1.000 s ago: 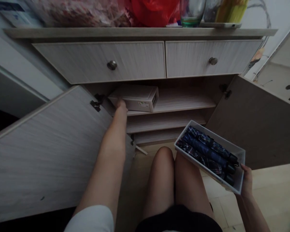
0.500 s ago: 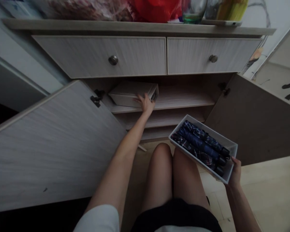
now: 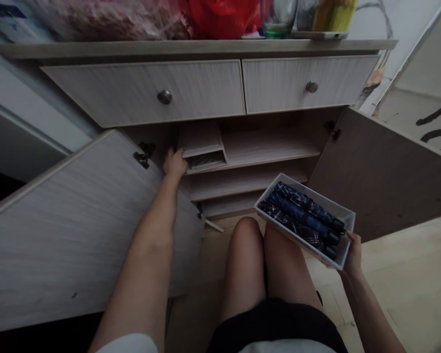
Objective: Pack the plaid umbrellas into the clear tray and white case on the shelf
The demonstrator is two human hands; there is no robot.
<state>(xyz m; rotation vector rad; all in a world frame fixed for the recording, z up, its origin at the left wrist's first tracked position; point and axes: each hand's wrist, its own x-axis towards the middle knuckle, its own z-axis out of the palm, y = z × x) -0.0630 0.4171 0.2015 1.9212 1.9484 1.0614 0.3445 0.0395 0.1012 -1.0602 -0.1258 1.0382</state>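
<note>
My right hand (image 3: 352,254) grips the near right end of a white plastic storage bin (image 3: 287,234), fingers closed on its wall. Several folded umbrellas (image 3: 303,215), dark blue and plaid with black handles, lie side by side in it. The bin is held over my right knee. My left hand (image 3: 175,163) is inside the cabinet, closed about the left front edge of a white box (image 3: 202,139) on the upper shelf; some fingertips are hidden along its side. The box's open end faces me, with something dark and hard to make out inside.
The cabinet's left door (image 3: 84,220) and right door (image 3: 385,171) both stand swung open. Two closed drawers with round knobs (image 3: 164,97) sit above the shelves. On the top are a red bag (image 3: 224,17), a glass (image 3: 278,19) and a clear plastic bag (image 3: 121,19).
The white box has turned so its open end faces forward. My left hand has moved from its right end to its left front edge. The bin stays in my right hand.
</note>
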